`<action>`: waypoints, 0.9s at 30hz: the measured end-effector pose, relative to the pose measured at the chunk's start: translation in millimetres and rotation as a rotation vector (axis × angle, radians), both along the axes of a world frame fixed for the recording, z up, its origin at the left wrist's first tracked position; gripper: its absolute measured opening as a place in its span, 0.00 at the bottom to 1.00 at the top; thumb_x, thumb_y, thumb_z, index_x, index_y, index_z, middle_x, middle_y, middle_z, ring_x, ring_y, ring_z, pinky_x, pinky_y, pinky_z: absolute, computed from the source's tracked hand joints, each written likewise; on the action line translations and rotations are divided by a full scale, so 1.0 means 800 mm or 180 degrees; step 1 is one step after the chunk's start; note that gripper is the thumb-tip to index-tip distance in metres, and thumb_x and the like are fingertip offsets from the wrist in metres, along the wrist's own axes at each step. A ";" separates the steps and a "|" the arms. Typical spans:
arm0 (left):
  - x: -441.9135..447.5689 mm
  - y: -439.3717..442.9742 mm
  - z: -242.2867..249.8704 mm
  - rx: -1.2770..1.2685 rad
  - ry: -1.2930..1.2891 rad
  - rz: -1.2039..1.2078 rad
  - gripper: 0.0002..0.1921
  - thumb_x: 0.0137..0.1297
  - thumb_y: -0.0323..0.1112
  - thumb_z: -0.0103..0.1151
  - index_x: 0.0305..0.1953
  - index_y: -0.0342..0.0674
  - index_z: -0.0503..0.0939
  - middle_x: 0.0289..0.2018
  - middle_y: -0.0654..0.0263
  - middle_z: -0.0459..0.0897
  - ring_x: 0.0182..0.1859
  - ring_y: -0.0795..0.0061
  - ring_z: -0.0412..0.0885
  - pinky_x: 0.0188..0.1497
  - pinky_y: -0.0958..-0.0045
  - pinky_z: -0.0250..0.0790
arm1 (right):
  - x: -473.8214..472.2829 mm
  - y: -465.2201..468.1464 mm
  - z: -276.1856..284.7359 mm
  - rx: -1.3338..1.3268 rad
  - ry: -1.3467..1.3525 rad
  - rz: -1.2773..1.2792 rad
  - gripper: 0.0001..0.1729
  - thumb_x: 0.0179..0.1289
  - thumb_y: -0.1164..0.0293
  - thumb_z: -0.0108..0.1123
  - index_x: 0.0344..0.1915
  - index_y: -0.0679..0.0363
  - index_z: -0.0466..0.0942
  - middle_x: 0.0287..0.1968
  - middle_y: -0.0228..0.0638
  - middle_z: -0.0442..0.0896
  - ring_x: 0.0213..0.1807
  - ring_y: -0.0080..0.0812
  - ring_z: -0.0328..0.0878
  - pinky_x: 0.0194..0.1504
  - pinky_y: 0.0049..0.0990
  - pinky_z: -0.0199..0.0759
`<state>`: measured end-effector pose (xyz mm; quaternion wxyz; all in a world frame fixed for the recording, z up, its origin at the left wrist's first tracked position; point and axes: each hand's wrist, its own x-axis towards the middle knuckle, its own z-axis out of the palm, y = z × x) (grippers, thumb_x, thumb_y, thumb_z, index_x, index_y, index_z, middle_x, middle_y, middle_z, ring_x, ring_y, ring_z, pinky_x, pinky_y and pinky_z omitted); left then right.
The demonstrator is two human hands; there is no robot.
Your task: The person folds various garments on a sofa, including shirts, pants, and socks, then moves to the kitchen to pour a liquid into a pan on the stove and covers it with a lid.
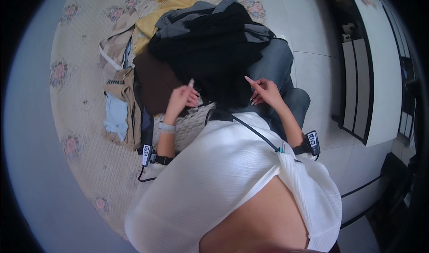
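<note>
A black garment with grey parts (214, 48) lies spread in front of me, partly over my jeans-clad legs. At its near left edge is my left hand (185, 97), fingers loosely curled beside a dark brown folded garment (154, 82). My right hand (264, 90) hovers by the garment's near right edge, thumb and index extended; the other fingertips are partly hidden against the dark cloth, so a hold on it cannot be told. Whether the left fingers pinch the hem is also unclear. A yellow garment (144, 28) lies beyond, partly under the black one.
A quilted floral cover (77, 95) lies beneath the clothes. At left are tan trousers (130, 119), a light blue cloth (116, 114) and a beige patterned garment (114, 45). A white and black cabinet (382, 68) stands on the tiled floor at right.
</note>
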<state>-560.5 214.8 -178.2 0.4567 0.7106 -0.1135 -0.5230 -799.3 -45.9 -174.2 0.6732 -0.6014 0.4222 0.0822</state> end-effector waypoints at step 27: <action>-0.071 -0.021 -0.192 0.0531 -0.0543 0.0348 0.16 0.65 0.44 0.59 0.33 0.35 0.82 0.23 0.58 0.84 0.23 0.68 0.81 0.27 0.66 0.72 | -0.012 0.001 -0.006 -0.0914 -0.1000 0.0359 0.26 0.61 0.66 0.72 0.52 0.62 0.68 0.43 0.35 0.78 0.47 0.25 0.75 0.50 0.24 0.70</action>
